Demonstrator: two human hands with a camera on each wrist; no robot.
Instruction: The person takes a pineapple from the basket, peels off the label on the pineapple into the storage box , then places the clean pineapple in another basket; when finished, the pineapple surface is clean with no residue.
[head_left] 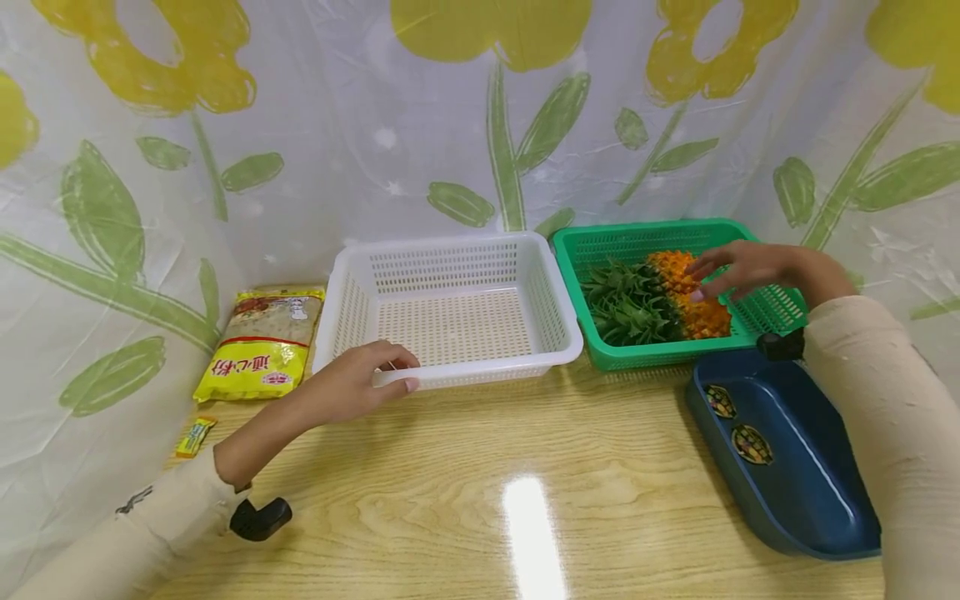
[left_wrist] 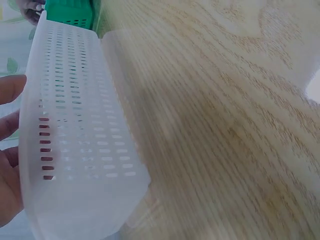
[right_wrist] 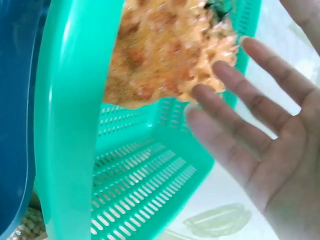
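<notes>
Your white basket [head_left: 450, 308] is sitting mid-tabletop [head_left: 480, 492], its right wall running just beside the green basket [head_left: 772, 312]; whether they touch, can't tell. The blue tray [head_left: 795, 492] is sitting just in front of the green basket at the right tabletop edge. A yellow noodle packet [head_left: 262, 342] is lying just left of the white basket, and a small yellow sachet [head_left: 195, 436] near the left edge. Open wood is showing in front of both baskets.

Your left hand [head_left: 360, 379] is resting on the white basket's front rim, fingers [left_wrist: 10, 90] curling lightly over it, thumb on the outer face.

Your right hand [head_left: 738, 268] is hovering in the green basket over the pineapple [head_left: 690, 296], which is lying on its side, leaves pointing left. Fingers [right_wrist: 235, 115] are spread and straight, tips at the fruit's skin, gripping nothing.
</notes>
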